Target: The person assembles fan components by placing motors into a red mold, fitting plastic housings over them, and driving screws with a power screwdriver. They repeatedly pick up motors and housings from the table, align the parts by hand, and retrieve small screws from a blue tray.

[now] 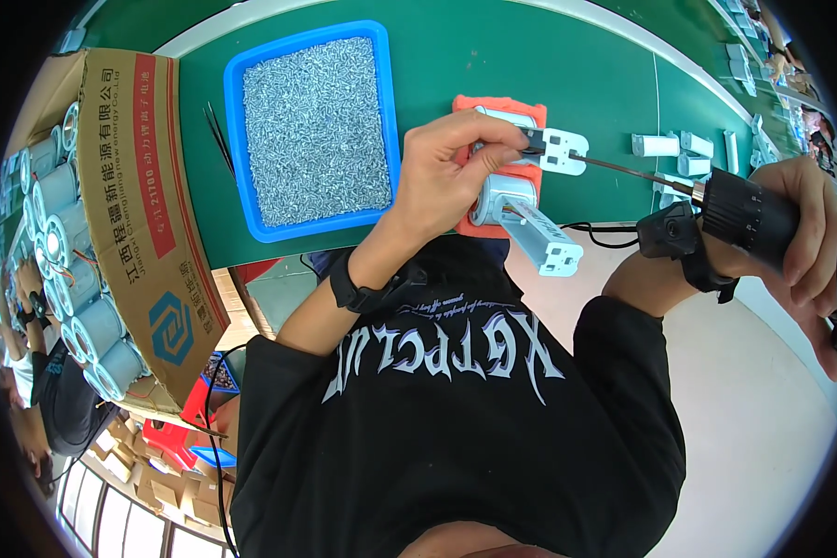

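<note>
My left hand (442, 172) is closed in a pinch on a small black part (533, 141), against the flat end of a pale blue plastic housing (567, 152). That housing's body lies on an orange cloth (498, 102), partly covered by my fingers. My right hand (804, 219) is wrapped round a black power screwdriver (749, 219). Its long thin bit (623, 169) points left, the tip at the housing's end; whether it touches a screw is too small to tell. A second pale blue housing (535, 232) lies nearer me on the cloth, its arm slanting over the table edge.
A blue tray (392, 121) full of small silver screws stands left on the green table (614, 84). Dark tweezers (219, 135) lie beside it. Farther left is a cardboard box (149, 223) of pale blue cylindrical parts. More pale blue pieces (656, 145) lie at the right.
</note>
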`<state>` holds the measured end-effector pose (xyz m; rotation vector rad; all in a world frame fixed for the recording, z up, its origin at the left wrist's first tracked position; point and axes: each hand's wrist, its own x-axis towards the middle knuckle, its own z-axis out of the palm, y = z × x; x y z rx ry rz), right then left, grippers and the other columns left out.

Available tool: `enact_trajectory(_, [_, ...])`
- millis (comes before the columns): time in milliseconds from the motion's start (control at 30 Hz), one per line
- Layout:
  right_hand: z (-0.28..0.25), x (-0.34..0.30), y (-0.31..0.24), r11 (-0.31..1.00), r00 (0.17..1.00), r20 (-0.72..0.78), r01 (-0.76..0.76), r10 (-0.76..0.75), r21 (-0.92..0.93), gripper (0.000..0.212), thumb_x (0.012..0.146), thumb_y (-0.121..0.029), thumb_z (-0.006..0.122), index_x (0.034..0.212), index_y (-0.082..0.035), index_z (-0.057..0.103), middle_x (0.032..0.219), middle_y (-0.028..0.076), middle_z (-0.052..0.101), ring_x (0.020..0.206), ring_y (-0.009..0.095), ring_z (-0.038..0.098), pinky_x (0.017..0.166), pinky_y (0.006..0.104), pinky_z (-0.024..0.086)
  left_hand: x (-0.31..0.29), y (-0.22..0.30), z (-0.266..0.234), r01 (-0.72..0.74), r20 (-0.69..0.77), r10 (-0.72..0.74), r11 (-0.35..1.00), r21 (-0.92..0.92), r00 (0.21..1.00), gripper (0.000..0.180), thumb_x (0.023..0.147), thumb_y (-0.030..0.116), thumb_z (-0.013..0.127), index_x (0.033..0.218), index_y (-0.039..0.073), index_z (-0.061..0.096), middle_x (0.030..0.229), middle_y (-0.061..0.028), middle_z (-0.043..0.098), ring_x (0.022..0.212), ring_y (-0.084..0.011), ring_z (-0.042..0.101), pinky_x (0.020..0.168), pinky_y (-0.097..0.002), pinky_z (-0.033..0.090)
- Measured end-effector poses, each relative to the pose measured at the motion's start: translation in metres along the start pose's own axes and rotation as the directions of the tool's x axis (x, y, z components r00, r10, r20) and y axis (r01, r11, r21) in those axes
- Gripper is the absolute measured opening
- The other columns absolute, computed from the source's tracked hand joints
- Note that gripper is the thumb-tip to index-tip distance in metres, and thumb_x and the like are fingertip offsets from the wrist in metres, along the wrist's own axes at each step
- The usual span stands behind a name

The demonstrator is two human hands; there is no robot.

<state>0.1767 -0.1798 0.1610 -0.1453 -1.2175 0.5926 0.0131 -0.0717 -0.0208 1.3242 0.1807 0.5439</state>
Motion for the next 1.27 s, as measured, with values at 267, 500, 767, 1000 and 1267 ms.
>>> enact_trajectory(267, [-0.002, -0.003, -0.001, 1.000, 1.000, -0.024, -0.001, 0.001, -0.010, 0.056, 0.087, -0.050, 0.058, 0.123, -0.009, 0.045, 0.072, 0.006, 0.050, 0.053, 0.017, 0.053, 0.045, 0.0336, 0.052, 0.002, 0.005, -0.003, -0.078, -0.019, 0.080, 0.992, 0.099, 0.997, 0.015, 0.076, -0.004, 0.068, 0.089, 0.002, 0.068, 0.084, -0.0087, 0.068, 0.076, -0.0179, 0.065, 0.067, -0.0265, 0.052])
enact_trajectory(500, [0.003, 0.004, 0.008, 0.993, 0.987, 0.122, -0.092, 0.101, -0.081, 0.059, 0.088, -0.047, 0.059, 0.129, -0.010, 0.039, 0.074, 0.011, 0.051, 0.055, 0.023, 0.055, 0.046, 0.0369, 0.053, 0.015, 0.000, -0.014, -0.294, 0.172, 0.242, 0.684, 0.668, 0.955, 0.040, 0.066, 0.009, 0.076, 0.104, 0.008, 0.064, 0.102, -0.0069, 0.063, 0.095, -0.0282, 0.061, 0.079, -0.0380, 0.050])
enact_trajectory(767, [0.011, 0.010, 0.025, 0.979, 0.969, 0.183, -0.137, 0.163, -0.151, 0.052, 0.082, -0.042, 0.067, 0.115, -0.011, 0.041, 0.075, 0.011, 0.056, 0.056, 0.022, 0.058, 0.048, 0.0331, 0.052, 0.031, 0.015, -0.025, -0.350, 0.446, -0.025, 0.580, 0.735, 0.895, 0.044, 0.067, 0.015, 0.077, 0.108, 0.012, 0.064, 0.105, -0.0060, 0.062, 0.090, -0.0273, 0.062, 0.078, -0.0366, 0.052])
enact_trajectory(1000, [0.010, 0.011, 0.042, 0.960, 0.953, 0.187, -0.200, 0.237, -0.194, 0.045, 0.074, -0.042, 0.076, 0.091, -0.010, 0.050, 0.072, 0.005, 0.058, 0.057, 0.016, 0.060, 0.050, 0.0263, 0.052, 0.042, 0.033, -0.052, -0.303, 0.428, -0.121, 0.540, 0.785, 0.895, 0.042, 0.067, 0.013, 0.077, 0.108, 0.013, 0.065, 0.103, -0.0063, 0.062, 0.087, -0.0262, 0.063, 0.077, -0.0368, 0.052])
enact_trajectory(1267, [-0.001, 0.016, 0.067, 0.932, 0.922, 0.208, -0.278, 0.326, -0.231, 0.041, 0.066, -0.042, 0.084, 0.068, -0.010, 0.059, 0.070, -0.001, 0.061, 0.057, 0.010, 0.062, 0.053, 0.0195, 0.052, 0.024, 0.032, -0.070, -0.319, 0.297, 0.127, 0.520, 0.792, 0.946, 0.038, 0.067, 0.014, 0.077, 0.104, 0.012, 0.066, 0.095, -0.0058, 0.060, 0.093, -0.0257, 0.059, 0.078, -0.0368, 0.050])
